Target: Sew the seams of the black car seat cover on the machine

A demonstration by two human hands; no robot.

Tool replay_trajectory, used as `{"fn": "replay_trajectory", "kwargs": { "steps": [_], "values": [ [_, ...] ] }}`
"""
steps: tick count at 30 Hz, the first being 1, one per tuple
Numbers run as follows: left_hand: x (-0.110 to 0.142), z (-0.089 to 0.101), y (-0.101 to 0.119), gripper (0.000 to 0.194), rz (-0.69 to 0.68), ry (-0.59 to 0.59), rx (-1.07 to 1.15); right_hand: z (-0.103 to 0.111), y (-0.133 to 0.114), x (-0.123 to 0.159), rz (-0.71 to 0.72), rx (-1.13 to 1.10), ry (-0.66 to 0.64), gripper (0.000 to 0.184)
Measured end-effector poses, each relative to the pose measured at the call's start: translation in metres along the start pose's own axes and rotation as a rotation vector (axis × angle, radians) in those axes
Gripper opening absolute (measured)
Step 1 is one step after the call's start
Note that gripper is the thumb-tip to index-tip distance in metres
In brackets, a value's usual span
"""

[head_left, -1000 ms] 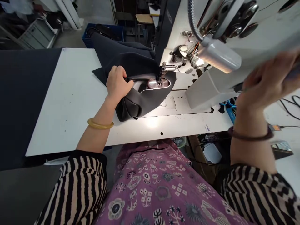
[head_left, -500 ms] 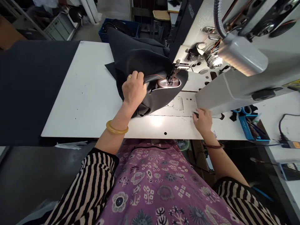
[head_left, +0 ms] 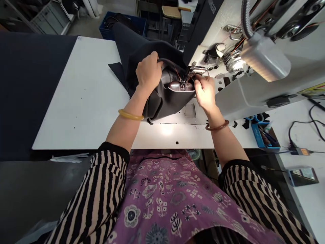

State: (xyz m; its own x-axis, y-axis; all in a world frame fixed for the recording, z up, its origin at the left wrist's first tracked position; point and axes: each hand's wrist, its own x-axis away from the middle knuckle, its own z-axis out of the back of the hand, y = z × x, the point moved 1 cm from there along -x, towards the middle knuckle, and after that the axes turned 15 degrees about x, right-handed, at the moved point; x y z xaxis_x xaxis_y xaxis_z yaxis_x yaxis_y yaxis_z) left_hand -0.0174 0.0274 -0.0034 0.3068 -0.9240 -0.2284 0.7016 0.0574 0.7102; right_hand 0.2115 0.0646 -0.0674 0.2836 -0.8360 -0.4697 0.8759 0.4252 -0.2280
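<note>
Dark fabric (head_left: 170, 103) lies bunched around the needle area of a sewing machine (head_left: 243, 91). An opening in the cloth shows the shiny metal bed (head_left: 175, 86) under the presser foot (head_left: 183, 84). My left hand (head_left: 149, 71) is closed on a raised fold of the fabric, left of the needle. Close to the presser foot on its right, my right hand (head_left: 205, 91) pinches the edge of the same fabric, thumb on top. Its fingertips are partly hidden by the cloth. Orange thread runs down near the needle.
The machine's lamp (head_left: 266, 56) hangs at upper right. On the white table (head_left: 86, 98), a blue box (head_left: 265, 135) of tools stands at the right, with cables behind it. A large dark cloth (head_left: 27, 91) covers the left side. A blue crate (head_left: 104, 30) stands behind the table.
My right hand has moved from the table's front, by the machine body, up to the fabric beside the presser foot. My left hand has lifted its fold slightly; the view has shifted a little.
</note>
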Motion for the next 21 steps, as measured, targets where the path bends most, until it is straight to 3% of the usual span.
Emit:
{"fn": "replay_trajectory", "kwargs": {
  "steps": [4, 6, 8, 10, 13, 15, 18, 21],
  "values": [
    [0.021, 0.009, 0.006, 0.011, -0.052, 0.050, 0.079, 0.017, -0.017, 0.029, -0.023, -0.041, 0.186, 0.048],
    [0.045, 0.013, 0.006, 0.012, -0.111, 0.063, 0.109, 0.026, -0.032, 0.048, 0.088, -0.061, 0.220, 0.042],
    [0.068, 0.012, 0.004, 0.008, -0.120, 0.053, 0.131, 0.027, -0.052, 0.057, 0.260, -0.100, 0.146, 0.034],
    [0.085, 0.009, 0.003, 0.008, -0.105, 0.027, 0.118, 0.020, -0.071, 0.053, 0.347, -0.179, -0.022, 0.030],
    [0.097, 0.002, 0.001, 0.012, -0.088, 0.004, 0.076, -0.001, -0.097, 0.025, 0.186, -0.507, -0.322, 0.025],
    [0.103, -0.001, 0.000, 0.011, -0.074, 0.030, 0.105, -0.017, -0.113, 0.005, 0.030, -0.798, -0.448, 0.034],
    [0.112, -0.003, -0.001, 0.017, -0.032, 0.154, 0.198, -0.035, -0.130, -0.010, -0.100, -1.051, -0.539, 0.047],
    [0.117, -0.006, -0.003, 0.047, 0.016, 0.340, 0.254, -0.040, -0.140, -0.007, -0.196, -1.252, -0.518, 0.059]
  ]
}}
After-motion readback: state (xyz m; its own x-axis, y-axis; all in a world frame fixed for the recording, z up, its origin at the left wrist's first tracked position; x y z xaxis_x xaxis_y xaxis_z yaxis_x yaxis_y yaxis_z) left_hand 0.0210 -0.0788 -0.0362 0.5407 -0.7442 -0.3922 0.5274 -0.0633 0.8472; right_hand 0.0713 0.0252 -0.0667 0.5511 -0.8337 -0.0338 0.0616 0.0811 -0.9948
